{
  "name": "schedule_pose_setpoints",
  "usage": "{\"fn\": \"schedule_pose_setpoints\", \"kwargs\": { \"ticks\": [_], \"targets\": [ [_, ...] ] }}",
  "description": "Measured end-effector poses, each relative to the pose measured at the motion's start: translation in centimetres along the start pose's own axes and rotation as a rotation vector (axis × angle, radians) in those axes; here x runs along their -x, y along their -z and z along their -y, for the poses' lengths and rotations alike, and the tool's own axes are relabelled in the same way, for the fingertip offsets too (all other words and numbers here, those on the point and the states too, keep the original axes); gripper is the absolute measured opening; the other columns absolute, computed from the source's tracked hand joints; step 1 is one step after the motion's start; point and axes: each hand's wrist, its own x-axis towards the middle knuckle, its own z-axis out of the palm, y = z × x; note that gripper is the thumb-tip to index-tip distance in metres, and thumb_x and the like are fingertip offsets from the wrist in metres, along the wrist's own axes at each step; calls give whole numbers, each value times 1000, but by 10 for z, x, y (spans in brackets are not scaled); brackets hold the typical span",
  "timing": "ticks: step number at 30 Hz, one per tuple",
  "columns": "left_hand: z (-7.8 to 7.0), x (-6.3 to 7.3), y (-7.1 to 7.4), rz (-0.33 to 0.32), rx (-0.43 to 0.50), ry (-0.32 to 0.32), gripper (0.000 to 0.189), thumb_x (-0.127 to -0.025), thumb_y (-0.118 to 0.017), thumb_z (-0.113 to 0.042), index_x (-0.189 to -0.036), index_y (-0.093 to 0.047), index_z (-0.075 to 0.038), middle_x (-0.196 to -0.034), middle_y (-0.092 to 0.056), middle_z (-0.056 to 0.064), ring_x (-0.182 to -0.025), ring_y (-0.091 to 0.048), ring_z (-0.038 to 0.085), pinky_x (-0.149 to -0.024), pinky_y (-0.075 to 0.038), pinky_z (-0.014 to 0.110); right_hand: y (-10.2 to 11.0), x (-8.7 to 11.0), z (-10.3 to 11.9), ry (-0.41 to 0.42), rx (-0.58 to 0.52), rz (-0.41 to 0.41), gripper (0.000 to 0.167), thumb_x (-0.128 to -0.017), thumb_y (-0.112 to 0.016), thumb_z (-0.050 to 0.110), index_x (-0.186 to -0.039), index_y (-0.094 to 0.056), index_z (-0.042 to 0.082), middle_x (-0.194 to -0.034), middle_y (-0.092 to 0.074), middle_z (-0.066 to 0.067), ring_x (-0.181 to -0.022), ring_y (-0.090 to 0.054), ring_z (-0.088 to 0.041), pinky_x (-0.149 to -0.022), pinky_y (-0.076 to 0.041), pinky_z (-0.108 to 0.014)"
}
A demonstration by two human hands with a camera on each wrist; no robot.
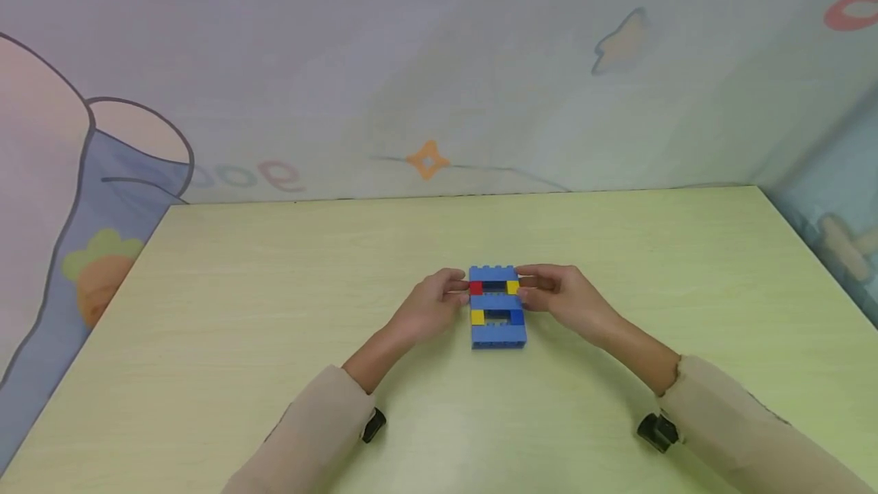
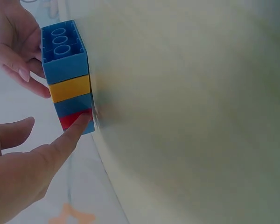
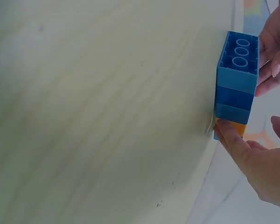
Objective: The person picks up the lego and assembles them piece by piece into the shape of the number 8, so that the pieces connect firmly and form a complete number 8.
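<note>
A structure of toy building bricks (image 1: 495, 302) lies on its side on the table, its studs facing away. Three long blue bricks are joined by small ones. A red brick (image 1: 476, 288) and a yellow brick fill the far layer; a yellow brick (image 2: 71, 88) and a darker blue brick (image 3: 234, 98) fill the near layer. My left hand (image 1: 432, 305) touches the red brick's side with an extended index finger, thumb apart from it. From the opposite side, my right hand (image 1: 572, 301) has its fingertips at the far yellow brick, thumb held away. Hollow tubes show in the nearest brick's underside (image 2: 60, 42).
The pale wooden table (image 1: 288, 265) extends around both hands. Behind it hangs a printed cloth backdrop (image 1: 425, 59), meeting the table's far edge. Dark wrist devices (image 1: 373, 425) sit at both light sleeves.
</note>
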Motion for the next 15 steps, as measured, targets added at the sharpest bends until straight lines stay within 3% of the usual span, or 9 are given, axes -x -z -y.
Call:
{"fn": "schedule_pose_setpoints", "kwargs": {
  "ticks": [8,11,15],
  "targets": [
    [4,-2,2,27,14,-22,38,-96,-46,-10,-131,-40,4,-129,-49,16,-118,-47,28,-97,-37,40,2,-3,-6,9,-8,29,46,-91,-58,17,-131,-45,-1,-125,-53,-18,-108,-55,-27,-87,-46,-35],
    [6,-2,5,17,2,-18,40,-96,-46,-15,-132,-40,2,-130,-49,15,-119,-45,28,-97,-37,41,5,-2,-8,30,0,45,47,-91,-57,19,-132,-44,-2,-128,-50,-18,-111,-53,-28,-88,-45,-35],
    [12,-1,16,-23,-28,-21,46,-97,-46,-25,-135,-38,-1,-132,-47,13,-121,-44,28,-97,-36,42,15,0,-9,94,90,9,48,-92,-55,23,-131,-44,-3,-129,-48,-19,-115,-50,-31,-89,-44,-37]
  ]
}}
